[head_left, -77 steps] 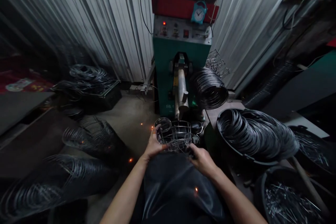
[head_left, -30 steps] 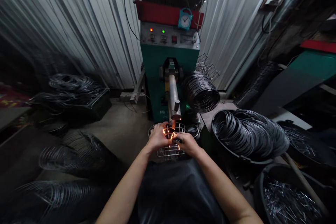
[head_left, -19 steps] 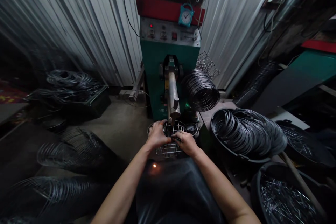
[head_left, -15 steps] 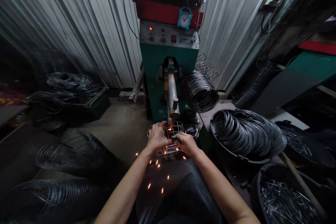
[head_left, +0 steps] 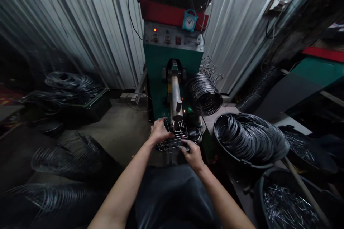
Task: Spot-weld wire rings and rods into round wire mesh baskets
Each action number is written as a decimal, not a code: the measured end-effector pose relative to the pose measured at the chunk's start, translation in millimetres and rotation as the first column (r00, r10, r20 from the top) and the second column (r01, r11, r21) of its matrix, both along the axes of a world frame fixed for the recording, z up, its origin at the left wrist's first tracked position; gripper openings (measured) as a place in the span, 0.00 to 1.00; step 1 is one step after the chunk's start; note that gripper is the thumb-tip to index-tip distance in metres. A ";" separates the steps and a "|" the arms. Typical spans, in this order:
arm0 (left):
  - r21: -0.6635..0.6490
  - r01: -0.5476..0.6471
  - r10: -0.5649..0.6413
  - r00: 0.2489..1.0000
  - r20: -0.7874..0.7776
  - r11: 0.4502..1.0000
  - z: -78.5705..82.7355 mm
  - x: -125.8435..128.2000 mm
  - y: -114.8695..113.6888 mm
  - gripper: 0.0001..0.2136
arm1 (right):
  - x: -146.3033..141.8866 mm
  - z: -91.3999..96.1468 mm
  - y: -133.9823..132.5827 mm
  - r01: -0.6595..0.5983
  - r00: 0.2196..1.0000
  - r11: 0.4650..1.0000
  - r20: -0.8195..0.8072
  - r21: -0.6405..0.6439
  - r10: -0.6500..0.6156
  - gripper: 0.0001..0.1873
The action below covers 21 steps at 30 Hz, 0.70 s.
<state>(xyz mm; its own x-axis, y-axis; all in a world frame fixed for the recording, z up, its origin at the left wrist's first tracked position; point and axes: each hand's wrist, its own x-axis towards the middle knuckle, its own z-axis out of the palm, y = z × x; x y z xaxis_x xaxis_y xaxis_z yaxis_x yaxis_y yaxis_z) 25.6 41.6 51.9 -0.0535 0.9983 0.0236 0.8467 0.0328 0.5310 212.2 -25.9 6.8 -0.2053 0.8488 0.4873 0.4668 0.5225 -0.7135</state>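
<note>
A round wire basket [head_left: 169, 146] of thin metal rods sits under the electrode arm [head_left: 176, 96] of a green spot welder [head_left: 157, 64]. My left hand [head_left: 159, 131] grips the basket's left side, thumb lying across the wires. Just right of the basket is my right hand [head_left: 192, 153], its fingers curled together near the rim. Small dark bits show at its fingertips, too small to name. The electrode tip [head_left: 176, 124] reaches down inside the basket. A few orange sparks show near the arm.
Wire rings hang in a coil [head_left: 205, 94] right of the welder. More rings fill a black tub [head_left: 268, 164], and short rods lie in another tub [head_left: 260, 200]. Wire stacks [head_left: 64, 154] stand on the left. A blue clock [head_left: 189, 20] is on the welder.
The bright glow at the electrode tip and most of the sparks are gone. My right hand has moved back from the basket's middle, down and to the right. My left hand stays on the basket.
</note>
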 end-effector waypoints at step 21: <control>0.011 0.054 -0.055 0.997 0.056 0.998 0.6 7.6 -43.9 0.40 | 57.8 -73.8 -119.6 0.155 0.984 0.834 0.157 -0.530 -0.083 0.13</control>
